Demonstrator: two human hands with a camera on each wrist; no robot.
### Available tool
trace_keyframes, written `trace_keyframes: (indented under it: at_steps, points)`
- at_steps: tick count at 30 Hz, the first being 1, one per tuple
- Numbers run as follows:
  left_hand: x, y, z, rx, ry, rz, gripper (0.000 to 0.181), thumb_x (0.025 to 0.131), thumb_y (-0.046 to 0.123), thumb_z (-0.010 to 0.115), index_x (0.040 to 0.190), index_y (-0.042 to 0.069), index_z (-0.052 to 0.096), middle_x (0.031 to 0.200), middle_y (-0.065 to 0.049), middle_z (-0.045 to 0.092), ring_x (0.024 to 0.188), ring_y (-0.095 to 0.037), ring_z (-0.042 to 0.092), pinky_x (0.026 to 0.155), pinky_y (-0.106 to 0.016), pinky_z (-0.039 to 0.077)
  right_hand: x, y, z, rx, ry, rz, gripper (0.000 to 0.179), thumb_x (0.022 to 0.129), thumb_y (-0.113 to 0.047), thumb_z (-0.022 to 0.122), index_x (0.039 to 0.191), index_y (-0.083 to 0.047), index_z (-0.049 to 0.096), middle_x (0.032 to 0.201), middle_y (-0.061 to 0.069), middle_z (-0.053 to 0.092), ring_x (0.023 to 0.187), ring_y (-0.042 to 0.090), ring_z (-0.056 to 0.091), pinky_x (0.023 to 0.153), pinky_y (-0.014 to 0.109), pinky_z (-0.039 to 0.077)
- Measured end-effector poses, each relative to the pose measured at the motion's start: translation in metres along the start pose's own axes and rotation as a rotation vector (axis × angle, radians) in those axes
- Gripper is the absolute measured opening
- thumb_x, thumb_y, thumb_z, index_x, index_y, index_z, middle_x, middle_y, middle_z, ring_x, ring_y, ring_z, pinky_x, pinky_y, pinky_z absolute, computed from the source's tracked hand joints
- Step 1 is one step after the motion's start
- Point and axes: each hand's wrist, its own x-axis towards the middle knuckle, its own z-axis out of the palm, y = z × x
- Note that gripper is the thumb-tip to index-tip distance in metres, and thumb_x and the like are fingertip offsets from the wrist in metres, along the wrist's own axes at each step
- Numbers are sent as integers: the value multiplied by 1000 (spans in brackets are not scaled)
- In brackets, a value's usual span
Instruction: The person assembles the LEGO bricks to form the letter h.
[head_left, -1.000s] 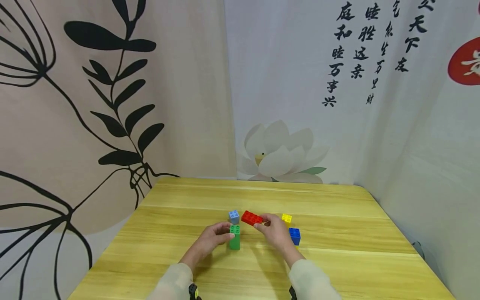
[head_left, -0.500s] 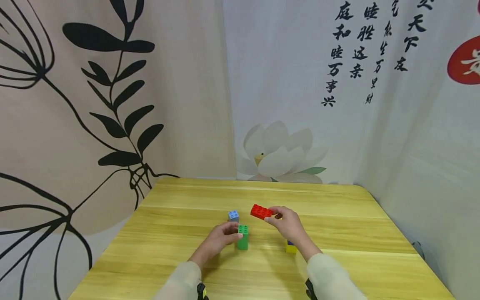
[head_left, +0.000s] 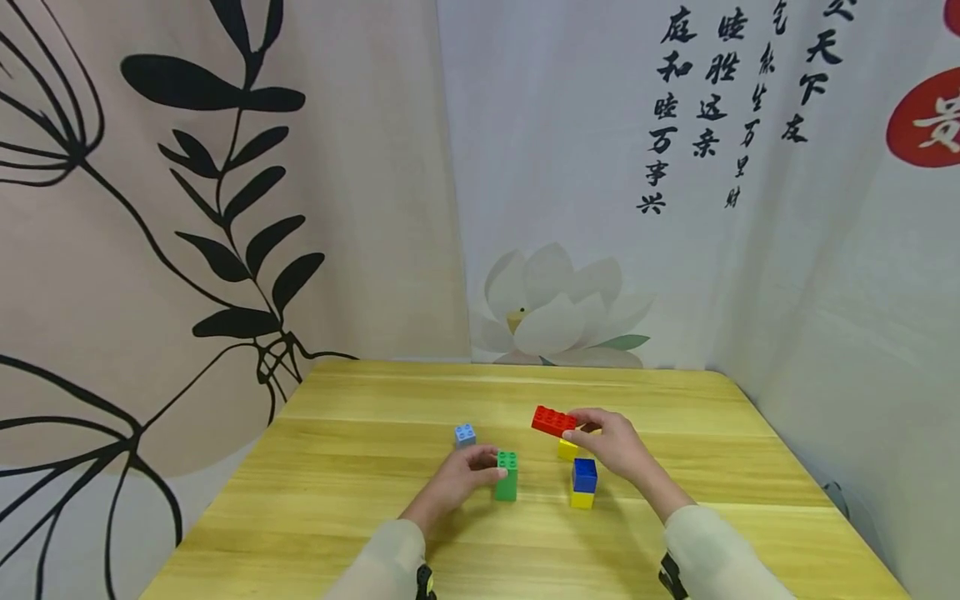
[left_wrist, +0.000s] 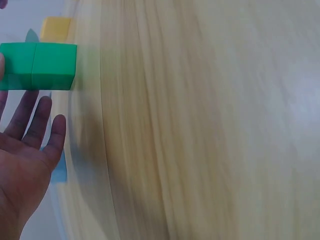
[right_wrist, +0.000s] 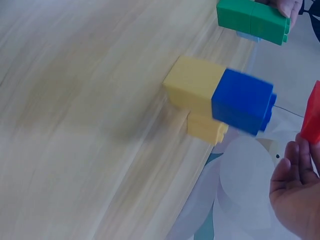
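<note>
red brick [head_left: 552, 421]: shifted right, pinched by right hand [head_left: 613, 442], not yet joined
green stack [head_left: 507, 486]: shifted right, pinched by left hand [head_left: 463, 477]

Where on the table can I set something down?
The table is bare right of the right hand and left of the light-blue brick. It is crowded around the blue-and-yellow stack, with the yellow brick just behind.

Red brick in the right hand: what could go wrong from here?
The red brick might twist or slip, since the right hand pinches it by one end. Moving down, that hand could bump the blue brick stacked on a yellow brick. The left hand could tip the upright green stack if it shifts.
</note>
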Motion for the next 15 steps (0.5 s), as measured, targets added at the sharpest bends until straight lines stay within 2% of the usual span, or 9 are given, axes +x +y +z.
trace_keyframes:
  at_steps: [8, 15]
  points:
    - [3, 8, 15, 4, -9, 31, 34, 94, 27, 71, 122, 9, 65, 107, -3, 66, 101, -19, 61, 91, -42, 49, -5, 15, -15, 1, -30, 10, 40, 91, -26, 74, 124, -5, 67, 106, 5, 67, 96, 23, 58, 78, 35, 53]
    - [9, 10, 27, 13, -17, 37, 30, 92, 28, 72, 119, 13, 68, 105, 0, 67, 97, -17, 61, 88, -39, 50, -11, 25, -20, 12, -73, 21, 42, 91, -29, 74, 126, -7, 66, 106, 3, 66, 96, 22, 57, 74, 32, 51]
